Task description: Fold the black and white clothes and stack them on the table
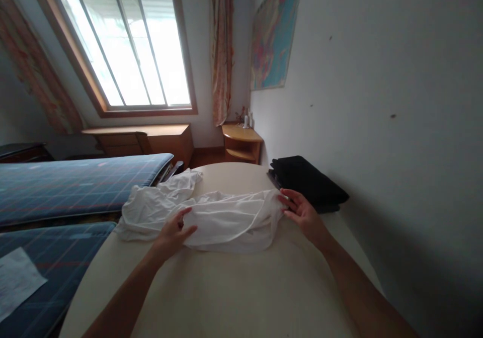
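A thin white garment (226, 220), perhaps a shirt, lies across the round cream table (241, 287). Its left part is crumpled, while the right part is laid flatter in loose folds. My left hand (175, 232) is at the garment's near side around its middle, thumb and fingers apart. At the right end of the fabric is my right hand (302, 215), its fingers spread by the edge. Whether its fingertips press on the cloth is hard to make out. Just beyond my right hand rests a folded black item (307, 179), seemingly fabric.
To the left are two blue plaid mattresses or beds (83, 182), with a white sheet of paper (18, 280) on the nearer one. A white wall (396, 177) borders the table's right side. A wooden corner shelf (242, 134) and a desk (166, 132) stand beyond, below the window.
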Action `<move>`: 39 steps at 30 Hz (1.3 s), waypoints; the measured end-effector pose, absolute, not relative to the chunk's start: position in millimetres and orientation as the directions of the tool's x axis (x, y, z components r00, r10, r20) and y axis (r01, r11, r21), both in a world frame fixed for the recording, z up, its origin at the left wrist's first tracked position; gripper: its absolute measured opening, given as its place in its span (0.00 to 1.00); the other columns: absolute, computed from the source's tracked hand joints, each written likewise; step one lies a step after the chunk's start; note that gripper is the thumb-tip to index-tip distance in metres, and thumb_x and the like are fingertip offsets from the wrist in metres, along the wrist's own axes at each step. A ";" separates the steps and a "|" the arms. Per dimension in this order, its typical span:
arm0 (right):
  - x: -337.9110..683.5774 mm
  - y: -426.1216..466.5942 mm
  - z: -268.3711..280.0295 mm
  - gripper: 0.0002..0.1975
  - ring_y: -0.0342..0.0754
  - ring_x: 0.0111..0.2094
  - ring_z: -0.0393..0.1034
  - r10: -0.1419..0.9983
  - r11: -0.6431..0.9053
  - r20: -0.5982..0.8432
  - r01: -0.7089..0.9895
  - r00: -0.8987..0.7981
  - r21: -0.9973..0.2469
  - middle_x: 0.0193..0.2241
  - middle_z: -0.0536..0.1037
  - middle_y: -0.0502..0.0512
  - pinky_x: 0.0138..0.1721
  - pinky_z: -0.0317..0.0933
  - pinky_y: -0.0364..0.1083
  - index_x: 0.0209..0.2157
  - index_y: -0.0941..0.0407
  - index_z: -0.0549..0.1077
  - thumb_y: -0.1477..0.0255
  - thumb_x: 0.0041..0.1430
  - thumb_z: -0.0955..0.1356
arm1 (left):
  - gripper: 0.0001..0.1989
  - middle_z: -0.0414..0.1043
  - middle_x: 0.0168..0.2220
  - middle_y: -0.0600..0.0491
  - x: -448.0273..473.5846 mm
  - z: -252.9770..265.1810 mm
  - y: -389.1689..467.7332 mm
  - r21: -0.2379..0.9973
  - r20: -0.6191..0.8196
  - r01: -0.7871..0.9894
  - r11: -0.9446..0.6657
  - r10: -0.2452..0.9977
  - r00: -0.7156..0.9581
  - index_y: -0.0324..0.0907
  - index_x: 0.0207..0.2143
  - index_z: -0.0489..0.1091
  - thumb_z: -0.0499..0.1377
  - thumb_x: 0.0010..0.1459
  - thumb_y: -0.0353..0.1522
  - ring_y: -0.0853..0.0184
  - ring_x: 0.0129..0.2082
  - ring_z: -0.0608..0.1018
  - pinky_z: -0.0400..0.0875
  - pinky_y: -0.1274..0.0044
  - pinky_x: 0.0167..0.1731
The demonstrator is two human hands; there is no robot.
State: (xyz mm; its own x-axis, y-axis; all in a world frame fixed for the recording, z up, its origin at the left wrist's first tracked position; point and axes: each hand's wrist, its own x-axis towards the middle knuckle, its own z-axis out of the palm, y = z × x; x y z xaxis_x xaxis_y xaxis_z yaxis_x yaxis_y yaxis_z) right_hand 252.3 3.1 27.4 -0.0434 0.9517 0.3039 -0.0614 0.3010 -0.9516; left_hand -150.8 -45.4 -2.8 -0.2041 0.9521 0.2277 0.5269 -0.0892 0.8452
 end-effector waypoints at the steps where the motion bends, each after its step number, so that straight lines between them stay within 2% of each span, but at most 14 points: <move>1: 249.5 3.1 23.9 0.29 0.54 0.54 0.71 0.943 0.330 0.328 0.034 -0.055 -0.943 0.55 0.74 0.58 0.49 0.70 0.50 0.52 0.51 0.70 0.70 0.45 0.74 | 0.33 0.71 0.32 0.54 -150.7 -4.5 -46.2 0.816 0.256 0.567 -0.116 0.951 -0.174 0.39 0.51 0.74 0.66 0.41 0.43 0.66 0.28 0.72 0.71 0.73 0.32; 4: 242.0 3.1 15.2 0.27 0.53 0.47 0.75 0.934 0.345 0.356 0.318 -0.024 -0.883 0.46 0.78 0.60 0.49 0.69 0.53 0.54 0.54 0.68 0.68 0.51 0.72 | 0.32 0.69 0.50 0.45 -149.8 -9.4 -49.5 0.726 0.335 0.664 -0.180 0.936 -0.113 0.43 0.51 0.73 0.67 0.40 0.40 0.56 0.48 0.73 0.70 0.64 0.49; 6: 238.7 3.5 12.3 0.25 0.52 0.43 0.75 0.923 0.338 0.384 0.428 0.023 -0.838 0.44 0.78 0.59 0.48 0.69 0.54 0.53 0.55 0.68 0.65 0.53 0.71 | 0.32 0.65 0.54 0.45 -149.9 -12.8 -51.6 0.691 0.343 0.699 -0.183 0.934 -0.094 0.45 0.51 0.72 0.68 0.40 0.38 0.52 0.55 0.69 0.66 0.60 0.56; 8: 237.2 4.4 11.5 0.24 0.52 0.41 0.75 0.899 0.345 0.431 0.483 0.077 -0.805 0.45 0.77 0.59 0.46 0.69 0.53 0.53 0.55 0.67 0.64 0.55 0.70 | 0.35 0.64 0.55 0.45 -151.5 -15.4 -53.8 0.670 0.329 0.721 -0.176 0.941 -0.077 0.45 0.53 0.70 0.68 0.39 0.37 0.50 0.57 0.68 0.64 0.59 0.58; 10: 237.7 5.5 12.2 0.23 0.53 0.40 0.74 0.863 0.345 0.483 0.531 0.144 -0.774 0.45 0.76 0.60 0.43 0.70 0.52 0.50 0.56 0.68 0.62 0.55 0.70 | 0.38 0.62 0.57 0.44 -154.7 -16.7 -56.8 0.655 0.309 0.735 -0.176 0.950 -0.048 0.45 0.55 0.68 0.70 0.38 0.37 0.50 0.56 0.70 0.64 0.58 0.58; 12: 239.4 5.9 14.2 0.17 0.53 0.38 0.73 0.832 0.327 0.523 0.598 0.185 -0.732 0.42 0.76 0.61 0.40 0.69 0.51 0.42 0.56 0.70 0.60 0.56 0.69 | 0.41 0.61 0.57 0.44 -158.6 -17.3 -60.9 0.644 0.281 0.745 -0.175 0.960 -0.017 0.45 0.58 0.66 0.71 0.37 0.37 0.50 0.54 0.72 0.66 0.59 0.57; 15: 240.9 4.0 18.4 0.13 0.51 0.33 0.71 0.831 0.301 0.537 0.694 0.146 -0.655 0.34 0.76 0.58 0.38 0.66 0.50 0.34 0.55 0.72 0.59 0.60 0.65 | 0.43 0.62 0.57 0.44 -163.8 -17.6 -67.1 0.628 0.244 0.758 -0.178 0.969 0.026 0.46 0.59 0.64 0.71 0.38 0.35 0.51 0.53 0.73 0.68 0.59 0.56; 18: 237.7 0.2 22.5 0.14 0.51 0.34 0.72 0.837 0.299 0.538 0.742 0.097 -0.600 0.34 0.77 0.56 0.40 0.64 0.49 0.37 0.55 0.73 0.61 0.63 0.63 | 0.39 0.64 0.56 0.44 -166.2 -14.8 -69.2 0.626 0.247 0.751 -0.208 0.967 0.062 0.45 0.59 0.65 0.68 0.41 0.31 0.52 0.52 0.74 0.70 0.61 0.54; 21: 229.8 -1.0 25.6 0.16 0.51 0.33 0.73 0.860 0.192 0.484 0.778 0.160 -0.598 0.34 0.78 0.54 0.36 0.62 0.46 0.44 0.54 0.71 0.58 0.61 0.65 | 0.34 0.70 0.52 0.45 -163.8 -4.5 -66.0 0.656 0.275 0.722 -0.221 0.961 0.044 0.43 0.56 0.68 0.64 0.42 0.30 0.54 0.50 0.76 0.71 0.63 0.52; 25: 219.8 3.8 28.6 0.23 0.51 0.30 0.74 0.895 -0.018 0.354 0.816 0.270 -0.578 0.32 0.78 0.53 0.28 0.56 0.44 0.48 0.55 0.66 0.55 0.57 0.68 | 0.30 0.75 0.47 0.46 -154.5 18.3 -61.4 0.813 0.211 0.566 -0.138 0.975 -0.064 0.42 0.52 0.70 0.65 0.44 0.37 0.60 0.36 0.80 0.77 0.67 0.39; 28: 218.7 7.3 30.3 0.19 0.51 0.31 0.75 0.908 -0.080 0.307 0.837 0.286 -0.541 0.32 0.79 0.54 0.28 0.54 0.44 0.49 0.55 0.67 0.62 0.59 0.68 | 0.31 0.76 0.46 0.46 -147.6 33.6 -61.9 0.909 0.163 0.407 -0.090 0.975 -0.148 0.41 0.51 0.69 0.66 0.44 0.42 0.64 0.31 0.79 0.76 0.73 0.29; 31: 223.1 5.8 32.3 0.16 0.51 0.31 0.75 0.909 -0.056 0.326 0.851 0.260 -0.522 0.31 0.80 0.54 0.29 0.55 0.44 0.48 0.54 0.71 0.68 0.59 0.66 | 0.30 0.76 0.47 0.45 -144.1 43.1 -63.2 0.944 0.178 0.315 -0.098 0.956 -0.235 0.40 0.47 0.71 0.68 0.42 0.45 0.66 0.31 0.79 0.74 0.76 0.26; 36: 234.8 -3.2 36.7 0.15 0.53 0.33 0.75 0.864 0.127 0.479 0.850 0.159 -0.511 0.32 0.81 0.57 0.35 0.62 0.47 0.42 0.55 0.77 0.69 0.60 0.62 | 0.27 0.79 0.41 0.46 -144.1 45.6 -60.4 0.953 0.237 0.252 -0.168 0.931 -0.277 0.39 0.42 0.71 0.68 0.40 0.43 0.66 0.30 0.79 0.75 0.74 0.30; 39: 244.9 -6.4 40.9 0.19 0.55 0.33 0.76 0.828 0.139 0.540 0.878 0.150 -0.458 0.33 0.82 0.59 0.35 0.64 0.49 0.48 0.56 0.77 0.69 0.59 0.61 | 0.24 0.81 0.37 0.46 -145.0 43.2 -59.1 0.942 0.265 0.281 -0.185 0.922 -0.282 0.39 0.41 0.71 0.66 0.43 0.43 0.63 0.31 0.80 0.76 0.71 0.32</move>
